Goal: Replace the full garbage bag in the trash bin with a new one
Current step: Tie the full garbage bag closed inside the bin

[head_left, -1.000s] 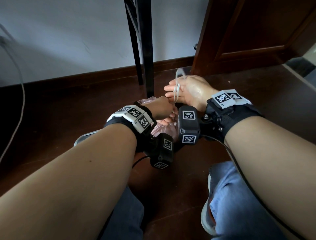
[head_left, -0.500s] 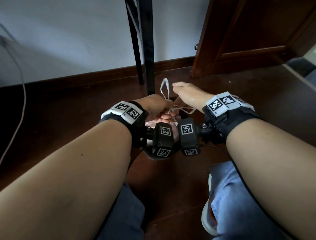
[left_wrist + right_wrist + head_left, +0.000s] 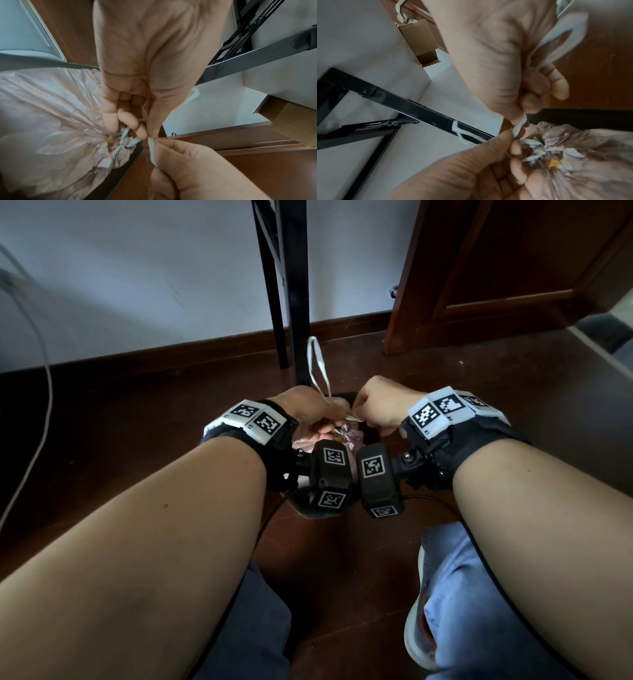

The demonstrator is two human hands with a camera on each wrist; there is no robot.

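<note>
Tying off the full pink bag point(image 3: 51, 115), seated in the black bin point(image 3: 120, 174) on the floor. Left hand point(image 3: 308, 409) and right hand point(image 3: 383, 402) both pinching the white drawstring point(image 3: 317, 364). Best pulled apart evenly, knot snug at the gathered neck. Black desk leg point(image 3: 294, 285) just beyond, crowding the loop.

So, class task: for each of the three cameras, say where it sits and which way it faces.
Head: on the head, facing down; both forearms, left hand, right hand.
Left wrist: along the left hand's palm toward the pink garbage bag.
Right wrist: along the right hand's palm toward the white drawstring.
Both wrist views share the bag's tied neck and both hands.
</note>
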